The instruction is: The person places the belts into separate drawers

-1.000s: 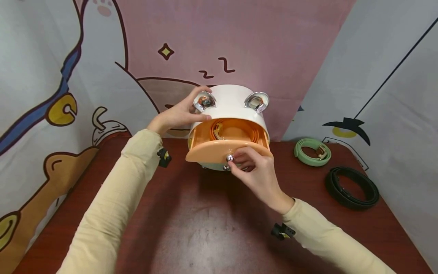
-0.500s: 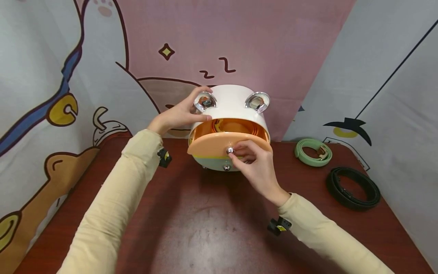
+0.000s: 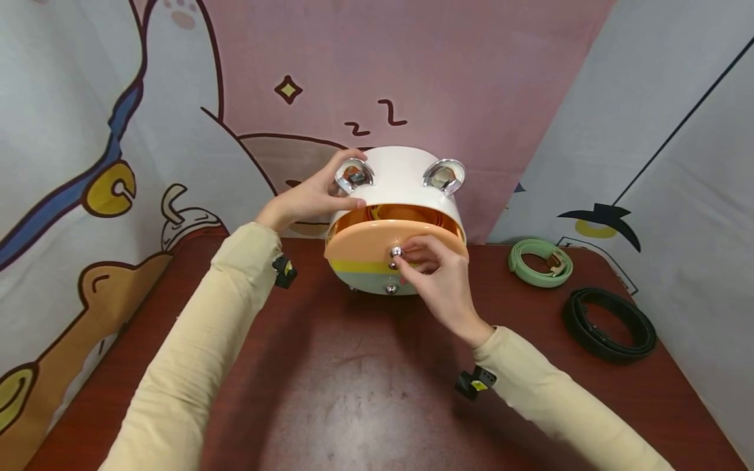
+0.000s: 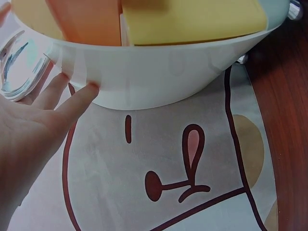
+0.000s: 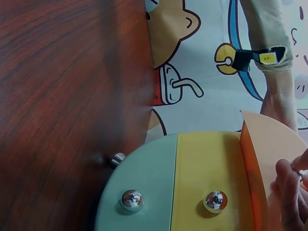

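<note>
A white rounded drawer box (image 3: pixel 397 167) with two silver ears stands at the back of the table. Its top orange drawer (image 3: pixel 359 241) is partly pulled out, above a yellow drawer (image 4: pixel 192 21) and a green drawer (image 5: pixel 139 168). My right hand (image 3: pixel 438 275) pinches the orange drawer's silver knob (image 3: pixel 396 251) between thumb and fingers. With fingers spread, my left hand (image 3: pixel 315 193) rests against the box around its left silver ear (image 3: pixel 353 174). Inside the orange drawer, a coiled orange belt (image 3: pixel 375 212) is mostly hidden by the drawer front.
To the right on the dark red table (image 3: pixel 353 392) lie a coiled green belt (image 3: pixel 518 265) with a gold buckle and a coiled black belt (image 3: pixel 639 327). Behind the box hangs a cloth backdrop (image 3: pixel 471 78) with cartoon drawings.
My right hand has pushed the orange drawer inward, so less of the belt shows and the yellow drawer front is uncovered below. The left hand has stayed on the box.
</note>
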`<control>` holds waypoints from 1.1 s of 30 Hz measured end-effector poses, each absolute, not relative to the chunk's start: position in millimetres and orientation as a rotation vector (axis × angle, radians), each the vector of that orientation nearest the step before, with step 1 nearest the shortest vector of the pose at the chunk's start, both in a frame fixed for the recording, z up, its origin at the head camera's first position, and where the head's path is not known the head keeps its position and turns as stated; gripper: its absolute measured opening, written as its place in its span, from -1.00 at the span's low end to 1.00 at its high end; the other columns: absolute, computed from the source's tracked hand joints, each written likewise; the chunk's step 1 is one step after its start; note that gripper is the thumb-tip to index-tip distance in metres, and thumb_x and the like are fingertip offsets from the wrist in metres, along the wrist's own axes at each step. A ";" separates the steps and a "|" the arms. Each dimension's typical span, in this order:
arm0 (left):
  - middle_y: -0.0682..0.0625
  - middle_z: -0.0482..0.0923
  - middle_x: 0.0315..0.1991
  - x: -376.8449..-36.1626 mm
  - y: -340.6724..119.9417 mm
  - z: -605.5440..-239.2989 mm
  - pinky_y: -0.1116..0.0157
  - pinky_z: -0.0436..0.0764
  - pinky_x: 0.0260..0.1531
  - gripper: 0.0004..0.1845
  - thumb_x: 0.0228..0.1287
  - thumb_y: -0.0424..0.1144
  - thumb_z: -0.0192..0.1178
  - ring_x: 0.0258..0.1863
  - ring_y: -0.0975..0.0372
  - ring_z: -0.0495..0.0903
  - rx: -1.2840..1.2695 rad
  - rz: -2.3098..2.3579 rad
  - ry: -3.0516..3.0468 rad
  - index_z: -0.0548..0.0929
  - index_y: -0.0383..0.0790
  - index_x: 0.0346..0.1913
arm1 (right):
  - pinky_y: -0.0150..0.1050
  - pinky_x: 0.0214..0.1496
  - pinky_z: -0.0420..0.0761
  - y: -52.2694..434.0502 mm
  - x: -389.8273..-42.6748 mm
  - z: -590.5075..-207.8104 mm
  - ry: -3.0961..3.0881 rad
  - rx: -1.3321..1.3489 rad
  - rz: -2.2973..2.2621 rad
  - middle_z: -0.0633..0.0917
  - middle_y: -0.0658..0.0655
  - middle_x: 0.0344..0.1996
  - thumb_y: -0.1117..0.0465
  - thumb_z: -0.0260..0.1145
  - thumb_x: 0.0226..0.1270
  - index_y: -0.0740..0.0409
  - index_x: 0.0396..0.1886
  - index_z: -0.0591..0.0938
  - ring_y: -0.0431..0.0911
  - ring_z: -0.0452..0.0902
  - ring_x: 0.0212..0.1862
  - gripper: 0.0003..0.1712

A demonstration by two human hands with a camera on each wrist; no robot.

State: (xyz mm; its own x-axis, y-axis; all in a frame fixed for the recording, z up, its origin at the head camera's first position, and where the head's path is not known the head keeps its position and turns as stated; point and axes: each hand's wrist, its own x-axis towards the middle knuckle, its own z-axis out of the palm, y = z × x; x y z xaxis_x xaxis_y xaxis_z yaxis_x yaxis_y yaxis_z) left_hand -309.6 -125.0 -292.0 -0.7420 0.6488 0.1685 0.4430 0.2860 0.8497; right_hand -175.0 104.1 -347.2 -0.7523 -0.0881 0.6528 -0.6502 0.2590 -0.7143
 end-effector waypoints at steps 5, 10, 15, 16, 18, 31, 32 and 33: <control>-0.13 0.23 0.22 -308.2 -124.8 -292.0 0.22 0.51 -0.20 -0.22 0.32 -0.33 0.23 -0.15 0.05 0.54 1.007 1.451 2.341 -0.01 -0.02 0.43 | -0.38 -0.47 0.59 105.5 -185.0 -352.8 -2.064 0.651 1.529 0.71 0.26 -0.45 0.55 0.43 0.05 0.43 -0.28 0.61 0.02 0.65 -0.54 -0.78; -0.10 0.19 0.24 -306.5 -124.2 -291.4 0.22 0.52 -0.24 -0.23 0.31 -0.32 0.24 -0.22 0.04 0.56 0.997 1.439 2.360 0.01 0.02 0.42 | -0.37 -0.47 0.60 109.7 -197.7 -360.6 -2.063 0.641 1.544 0.73 0.21 -0.43 0.47 0.44 0.09 0.36 -0.25 0.63 -0.01 0.66 -0.51 -0.79; -0.10 0.19 0.26 -306.9 -124.5 -291.6 0.21 0.53 -0.24 -0.22 0.30 -0.30 0.25 -0.22 0.03 0.58 1.001 1.427 2.385 0.02 0.01 0.42 | -0.44 -0.49 0.56 102.5 -186.3 -340.6 -2.090 0.613 1.530 0.70 0.35 -0.44 0.59 0.39 0.06 0.51 -0.28 0.59 0.16 0.65 -0.50 -0.79; -0.10 0.19 0.26 -307.2 -124.5 -291.8 0.21 0.53 -0.23 -0.22 0.30 -0.29 0.26 -0.22 0.03 0.59 1.001 1.426 2.390 0.02 0.01 0.43 | -0.47 -0.50 0.54 100.7 -183.4 -336.2 -2.094 0.604 1.532 0.69 0.38 -0.44 0.61 0.37 0.05 0.54 -0.29 0.58 0.20 0.64 -0.50 -0.79; -0.09 0.20 0.26 -307.6 -125.0 -292.2 0.21 0.53 -0.21 -0.22 0.29 -0.29 0.26 -0.19 0.03 0.59 0.998 1.429 2.391 0.02 0.01 0.42 | -0.48 -0.50 0.53 100.0 -184.5 -335.8 -2.098 0.590 1.546 0.69 0.39 -0.44 0.61 0.37 0.05 0.54 -0.28 0.58 0.21 0.63 -0.49 -0.80; -0.07 0.21 0.24 -306.7 -123.1 -291.2 0.23 0.53 -0.22 -0.21 0.27 -0.28 0.29 -0.27 0.06 0.59 0.983 1.435 2.398 0.04 0.04 0.41 | -0.51 -0.49 0.53 97.6 -190.5 -335.0 -2.101 0.537 1.554 0.69 0.39 -0.42 0.57 0.38 0.08 0.53 -0.26 0.59 0.20 0.66 -0.44 -0.79; -0.07 0.20 0.25 -306.5 -122.9 -291.1 0.22 0.52 -0.22 -0.20 0.27 -0.27 0.30 -0.26 0.05 0.59 0.977 1.433 2.401 0.04 0.05 0.41 | -0.51 -0.49 0.53 97.6 -190.9 -334.9 -2.100 0.536 1.549 0.69 0.39 -0.42 0.57 0.38 0.08 0.53 -0.26 0.59 0.19 0.66 -0.44 -0.79; -0.07 0.20 0.25 -306.3 -122.6 -291.0 0.22 0.52 -0.21 -0.20 0.26 -0.27 0.31 -0.25 0.06 0.58 0.972 1.431 2.404 0.04 0.06 0.41 | -0.51 -0.49 0.53 97.8 -191.2 -334.9 -2.099 0.535 1.547 0.69 0.39 -0.42 0.57 0.38 0.08 0.53 -0.26 0.59 0.19 0.66 -0.44 -0.79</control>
State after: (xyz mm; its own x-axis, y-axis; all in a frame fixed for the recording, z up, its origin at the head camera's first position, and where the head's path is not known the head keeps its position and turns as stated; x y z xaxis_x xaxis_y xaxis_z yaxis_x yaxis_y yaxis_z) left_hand -306.3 -122.6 -291.0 -0.7700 0.6151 0.1695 0.4423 0.3231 0.8367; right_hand -191.2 97.8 -334.9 -0.8108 -0.0304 0.5846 -0.5674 0.2865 -0.7720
